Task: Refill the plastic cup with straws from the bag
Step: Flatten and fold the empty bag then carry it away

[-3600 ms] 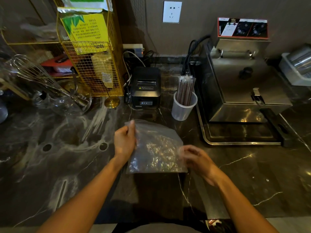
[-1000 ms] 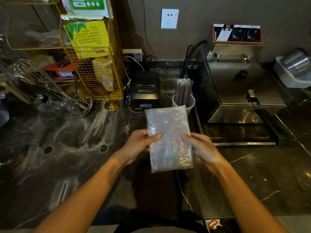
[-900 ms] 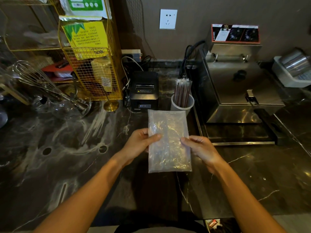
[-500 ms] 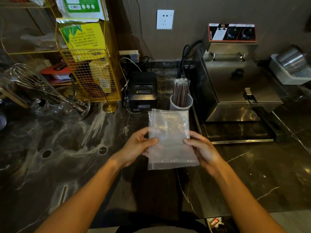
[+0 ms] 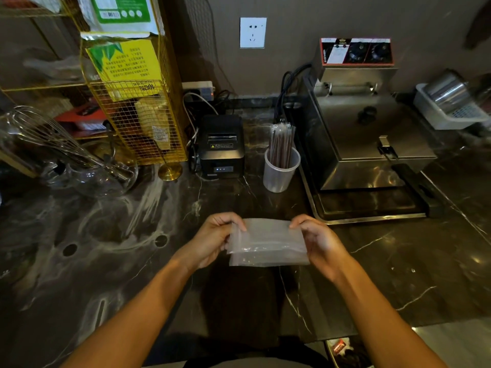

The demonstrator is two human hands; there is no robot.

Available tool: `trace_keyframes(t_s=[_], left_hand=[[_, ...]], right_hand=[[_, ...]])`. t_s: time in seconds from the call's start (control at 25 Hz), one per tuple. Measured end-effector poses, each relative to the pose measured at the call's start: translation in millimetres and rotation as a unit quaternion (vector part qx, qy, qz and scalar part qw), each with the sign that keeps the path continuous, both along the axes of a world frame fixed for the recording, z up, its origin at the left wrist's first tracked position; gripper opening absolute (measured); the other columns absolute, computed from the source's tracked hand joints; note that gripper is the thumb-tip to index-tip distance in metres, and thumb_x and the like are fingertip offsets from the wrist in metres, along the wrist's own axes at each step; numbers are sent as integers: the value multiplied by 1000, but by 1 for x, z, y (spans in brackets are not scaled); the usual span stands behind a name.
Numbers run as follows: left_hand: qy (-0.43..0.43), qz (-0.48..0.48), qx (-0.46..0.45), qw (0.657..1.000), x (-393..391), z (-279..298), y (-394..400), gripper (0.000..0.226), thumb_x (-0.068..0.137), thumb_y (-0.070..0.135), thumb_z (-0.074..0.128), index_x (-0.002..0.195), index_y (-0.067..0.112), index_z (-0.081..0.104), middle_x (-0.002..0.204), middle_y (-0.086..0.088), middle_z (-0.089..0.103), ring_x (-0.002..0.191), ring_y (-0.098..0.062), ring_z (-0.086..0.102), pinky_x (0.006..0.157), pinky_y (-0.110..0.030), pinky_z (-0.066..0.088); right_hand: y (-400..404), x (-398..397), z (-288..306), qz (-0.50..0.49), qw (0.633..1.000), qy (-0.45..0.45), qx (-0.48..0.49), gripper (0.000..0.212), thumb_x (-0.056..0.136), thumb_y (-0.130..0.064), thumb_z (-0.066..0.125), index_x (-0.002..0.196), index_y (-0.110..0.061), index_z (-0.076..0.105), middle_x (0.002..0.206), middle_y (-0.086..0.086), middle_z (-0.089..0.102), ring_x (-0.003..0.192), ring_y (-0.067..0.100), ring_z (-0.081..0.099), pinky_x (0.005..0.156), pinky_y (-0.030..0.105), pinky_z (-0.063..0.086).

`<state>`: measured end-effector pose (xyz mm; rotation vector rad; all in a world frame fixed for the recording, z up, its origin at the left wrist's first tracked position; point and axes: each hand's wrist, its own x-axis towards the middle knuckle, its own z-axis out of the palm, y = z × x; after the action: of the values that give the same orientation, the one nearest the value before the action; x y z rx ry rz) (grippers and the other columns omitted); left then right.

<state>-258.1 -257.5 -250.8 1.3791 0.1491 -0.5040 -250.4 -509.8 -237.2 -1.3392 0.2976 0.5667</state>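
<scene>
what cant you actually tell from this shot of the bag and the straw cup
Head view, the only one:
- Bag: looks flat; whether any straws are left inside is lost in glare and folds.
- Fingertips of left hand and right hand: partly hidden behind the bag.
- Straws in the plastic cup: too small to count.
- Yellow label: print upside down, too small to read.

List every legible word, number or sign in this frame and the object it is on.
"100%", upside down: yellow packet in the wire rack.
Yellow warning triangle, wording unreadable: black printer.
Green-and-white packet: barcode and icons, print too small.
Fryer control panel: label and dial markings too blurred.
Plastic bag, plastic cup: no text visible.
</scene>
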Motion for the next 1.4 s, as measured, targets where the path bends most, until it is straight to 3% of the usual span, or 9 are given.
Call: trace_keyframes(t_s=[0.2,0.4,0.52,0.6,0.72,0.84,1.2,1.32,1.4], left_hand=[[-25,-56,57,996,5,-3,-5,43,99,-6,45,69,17,65,104,-2,65,97,-21,66,63,-24,56],[-37,-103,91,990,8,-9,-35,33,101,-2,49,89,19,72,113,5,65,105,-20,66,69,-26,60],[81,-138,-36,986,3,-15,-69,30,107,17,45,128,28,63,123,0,70,108,-25,73,86,-42,63],[153,-167,-64,972,-4,-22,-96,35,108,29,41,138,23,57,128,-10,69,115,-33,69,95,-49,56],[168,-288,3,943,-24,-32,-141,42,103,39,53,139,18,57,128,-14,71,110,-31,74,91,-45,59],[142,-377,66,913,-50,-38,-187,41,95,26,70,133,14,60,124,-14,72,110,-33,75,88,-40,62],[43,-378,179,908,-127,-88,-358,22,93,6,71,114,0,64,87,-10,72,59,-9,67,49,-20,53],[58,-356,233,903,-156,-132,-415,22,95,4,66,116,-2,60,96,-18,70,71,-19,68,50,-18,56],[85,-328,265,903,-169,-170,-444,22,95,8,67,115,3,61,112,-19,70,92,-27,71,68,-30,63]], right_hand=[[-17,-22,-2,15,1000,13,-19,51,90,-47,66,138,-28,63,133,7,64,117,32,69,83,44,63],[-35,-65,-16,-51,997,44,-33,28,92,-25,75,111,-5,72,95,19,76,63,21,73,55,31,64],[-55,-104,-24,-177,983,39,-36,7,97,-12,69,97,-6,72,76,13,73,46,14,65,38,22,53],[-75,-131,-29,-241,969,30,-49,6,96,-10,69,95,-5,68,67,9,69,41,12,60,34,20,46],[-106,-173,-31,-297,953,23,-62,3,97,-9,67,95,-6,69,67,5,70,42,12,57,36,20,45],[-139,-211,-37,-336,938,32,-76,7,97,-10,68,101,-5,71,71,7,72,44,13,57,39,21,46],[-258,-301,-99,-506,853,120,-32,12,95,-1,70,85,-10,69,60,-2,70,45,10,61,45,20,55],[-305,-317,-147,-516,836,181,-50,8,95,-2,69,91,-9,71,72,6,71,51,13,61,49,23,57],[-331,-320,-183,-501,836,212,-74,13,97,-2,65,92,-11,71,80,9,69,56,15,60,51,26,57]])
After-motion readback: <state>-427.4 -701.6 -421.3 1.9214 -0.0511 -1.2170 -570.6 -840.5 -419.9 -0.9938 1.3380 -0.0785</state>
